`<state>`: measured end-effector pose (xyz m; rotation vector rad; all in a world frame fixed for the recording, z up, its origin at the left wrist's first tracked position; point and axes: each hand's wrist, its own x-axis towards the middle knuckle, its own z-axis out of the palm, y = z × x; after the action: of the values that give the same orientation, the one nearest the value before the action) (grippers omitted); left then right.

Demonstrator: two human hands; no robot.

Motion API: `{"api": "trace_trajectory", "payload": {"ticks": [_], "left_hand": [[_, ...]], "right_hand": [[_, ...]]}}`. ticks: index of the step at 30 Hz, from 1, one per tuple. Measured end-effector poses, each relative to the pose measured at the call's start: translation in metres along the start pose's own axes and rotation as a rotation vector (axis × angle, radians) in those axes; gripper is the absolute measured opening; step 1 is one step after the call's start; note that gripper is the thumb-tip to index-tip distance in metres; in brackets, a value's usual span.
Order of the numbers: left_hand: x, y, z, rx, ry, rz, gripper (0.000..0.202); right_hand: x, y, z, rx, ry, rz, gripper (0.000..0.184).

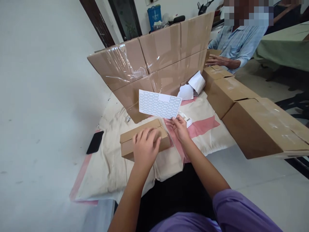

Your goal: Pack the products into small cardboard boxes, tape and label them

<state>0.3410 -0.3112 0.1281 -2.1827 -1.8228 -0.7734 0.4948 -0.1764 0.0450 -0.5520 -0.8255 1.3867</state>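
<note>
A white sheet of small blue-outlined labels [159,104] is held up by its lower right edge, pinched between the thumb and fingers of my right hand [180,128]. Bare patches show among the rows of labels. My left hand [146,146] is over a small closed cardboard box [127,146] that lies on the cloth. Its fingers are bent and slightly blurred, with the thumb apart from them. No object shows in that hand, and its fingertips partly hide the box top; whether they touch it I cannot tell.
Taped cardboard boxes [166,58] form a wall behind the cloth-covered surface [108,174]. More boxes [256,125] line the right side. Crumpled white paper [196,83], a small white device [188,120] and a black phone [95,142] lie about. Another person [243,45] is at the back right.
</note>
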Motion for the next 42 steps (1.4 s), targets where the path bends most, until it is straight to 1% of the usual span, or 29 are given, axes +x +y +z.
{"api": "trace_trajectory", "payload": {"ticks": [2, 5, 7, 9, 12, 17, 21, 25, 28, 30, 33, 38, 40, 42], "left_hand": [[0.022, 0.006, 0.001, -0.009, 0.018, 0.01, 0.03], [0.053, 0.015, 0.009, -0.026, -0.036, 0.034, 0.032], [0.066, 0.019, 0.016, -0.047, -0.097, 0.041, 0.034], [0.073, 0.022, 0.022, -0.064, -0.146, 0.041, 0.031], [0.075, 0.021, 0.026, -0.075, -0.148, 0.04, 0.022], [0.072, 0.017, 0.024, -0.143, -0.081, 0.02, 0.015], [0.07, 0.016, 0.024, -0.131, -0.03, 0.034, 0.005], [0.067, 0.016, 0.028, -0.099, -0.025, 0.041, 0.005], [0.065, 0.015, 0.03, -0.077, -0.029, 0.042, 0.004], [0.064, 0.015, 0.031, -0.064, -0.027, 0.051, 0.007], [0.063, 0.015, 0.03, -0.06, -0.021, 0.083, 0.014], [0.065, 0.016, 0.024, -0.13, -0.019, 0.133, 0.011], [0.065, 0.016, 0.022, -0.194, -0.038, 0.106, 0.011], [0.065, 0.016, 0.021, -0.264, -0.052, 0.046, 0.012]], "right_hand": [[-0.001, -0.002, 0.0, 0.016, -0.052, 0.026, 0.037], [-0.003, -0.004, 0.0, 0.016, -0.11, 0.049, 0.035], [-0.003, -0.005, 0.0, 0.001, -0.122, 0.046, 0.033], [-0.004, -0.005, 0.0, -0.014, -0.124, 0.044, 0.03], [-0.006, -0.006, 0.001, -0.018, -0.131, 0.035, 0.028], [-0.006, -0.004, 0.0, -0.108, -0.116, 0.012, 0.033], [-0.006, 0.002, -0.002, -0.122, -0.153, -0.034, 0.032], [-0.006, 0.007, -0.005, -0.115, -0.183, -0.03, 0.031], [-0.006, 0.007, -0.007, -0.168, -0.177, -0.062, 0.036], [-0.006, 0.007, -0.007, -0.224, -0.17, -0.084, 0.037], [-0.007, 0.004, -0.007, -0.306, -0.136, -0.114, 0.039], [-0.003, 0.003, -0.006, -0.33, -0.041, -0.132, 0.042], [0.002, 0.005, -0.008, -0.336, 0.025, -0.101, 0.043], [0.007, 0.007, -0.01, -0.324, 0.061, -0.036, 0.044]]}}
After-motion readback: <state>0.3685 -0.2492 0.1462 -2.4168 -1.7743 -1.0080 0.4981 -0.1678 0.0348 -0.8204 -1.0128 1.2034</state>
